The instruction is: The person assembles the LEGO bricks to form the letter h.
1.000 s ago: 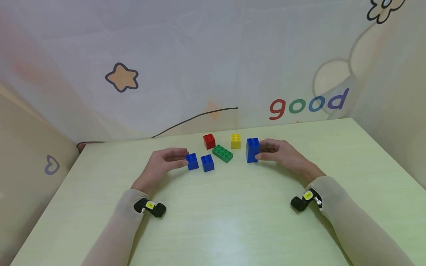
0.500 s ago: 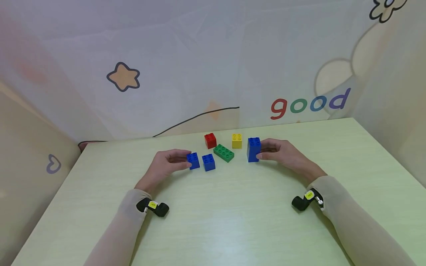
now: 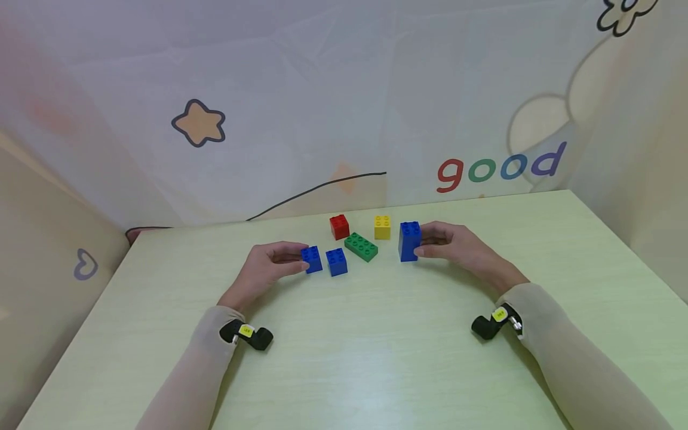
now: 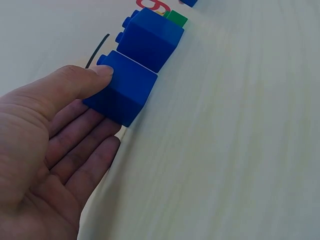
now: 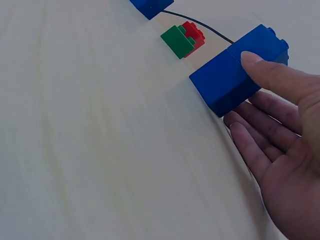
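My left hand point(image 3: 263, 269) pinches a small blue brick point(image 3: 312, 259), thumb on its near side and fingers behind, as the left wrist view shows. Just right of it stands a second small blue brick point(image 3: 336, 262), with a narrow gap between the two. On the right, my right hand point(image 3: 457, 248) holds a tall blue stack point(image 3: 409, 242); a seam in the right wrist view marks two bricks point(image 5: 240, 72) joined together. Its thumb presses the upper part. Between the hands lie a long green brick point(image 3: 361, 246), a red brick point(image 3: 339, 227) and a yellow brick point(image 3: 382, 227).
The pale table point(image 3: 344, 352) reaches back to a printed cloth wall point(image 3: 301, 119), close behind the red and yellow bricks. Cloth also closes off the left and right sides. Each wrist carries a small black camera point(image 3: 260, 338).
My left thumb and fingers have come further onto the left blue brick, and the left arm has shifted slightly right. The right hand keeps its hold on the stack.
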The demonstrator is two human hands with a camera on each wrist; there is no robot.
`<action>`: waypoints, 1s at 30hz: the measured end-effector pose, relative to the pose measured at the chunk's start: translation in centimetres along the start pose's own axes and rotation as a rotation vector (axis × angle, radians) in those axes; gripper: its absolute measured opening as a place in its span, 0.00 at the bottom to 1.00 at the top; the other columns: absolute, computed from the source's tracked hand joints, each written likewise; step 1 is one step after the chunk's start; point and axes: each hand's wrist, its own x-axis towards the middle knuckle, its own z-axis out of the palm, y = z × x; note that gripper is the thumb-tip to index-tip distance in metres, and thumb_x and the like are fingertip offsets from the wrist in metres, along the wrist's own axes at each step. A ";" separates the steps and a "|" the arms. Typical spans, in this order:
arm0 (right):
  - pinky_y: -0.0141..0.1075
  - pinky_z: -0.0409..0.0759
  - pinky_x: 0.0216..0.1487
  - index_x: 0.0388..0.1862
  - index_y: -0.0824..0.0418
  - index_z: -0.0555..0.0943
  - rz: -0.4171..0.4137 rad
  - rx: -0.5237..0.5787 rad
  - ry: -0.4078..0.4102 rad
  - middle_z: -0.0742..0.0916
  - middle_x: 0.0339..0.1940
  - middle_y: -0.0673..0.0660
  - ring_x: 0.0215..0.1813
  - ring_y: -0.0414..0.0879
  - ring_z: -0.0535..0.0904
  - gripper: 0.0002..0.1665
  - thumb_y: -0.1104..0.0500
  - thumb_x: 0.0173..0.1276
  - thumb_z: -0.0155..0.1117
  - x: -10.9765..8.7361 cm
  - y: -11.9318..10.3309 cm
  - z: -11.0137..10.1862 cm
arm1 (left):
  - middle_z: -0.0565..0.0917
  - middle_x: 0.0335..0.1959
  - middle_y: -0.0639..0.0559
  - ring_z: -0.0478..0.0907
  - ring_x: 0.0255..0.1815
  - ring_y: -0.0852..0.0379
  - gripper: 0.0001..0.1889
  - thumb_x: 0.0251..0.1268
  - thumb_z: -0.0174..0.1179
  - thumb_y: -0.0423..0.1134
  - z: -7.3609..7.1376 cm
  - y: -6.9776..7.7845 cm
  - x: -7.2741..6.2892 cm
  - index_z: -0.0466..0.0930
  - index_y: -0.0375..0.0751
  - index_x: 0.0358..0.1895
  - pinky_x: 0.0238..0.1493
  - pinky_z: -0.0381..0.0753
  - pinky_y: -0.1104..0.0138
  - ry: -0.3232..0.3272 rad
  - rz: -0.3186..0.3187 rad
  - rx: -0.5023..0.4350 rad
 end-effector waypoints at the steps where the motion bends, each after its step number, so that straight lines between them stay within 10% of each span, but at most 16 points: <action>1: 0.59 0.66 0.78 0.76 0.61 0.74 -0.002 -0.001 -0.002 0.83 0.68 0.62 0.70 0.58 0.77 0.37 0.48 0.75 0.73 0.0 -0.1 0.0 | 0.89 0.58 0.46 0.88 0.56 0.50 0.23 0.68 0.75 0.38 0.0 0.0 0.0 0.86 0.40 0.64 0.60 0.84 0.64 0.000 -0.001 0.001; 30: 0.41 0.82 0.65 0.72 0.54 0.80 -0.220 -0.071 0.188 0.85 0.68 0.53 0.68 0.51 0.82 0.28 0.49 0.76 0.72 -1.3 -7.2 -1.3 | 0.88 0.59 0.48 0.87 0.57 0.50 0.22 0.68 0.75 0.40 0.1 -0.1 0.0 0.86 0.43 0.64 0.63 0.84 0.57 0.005 0.008 0.022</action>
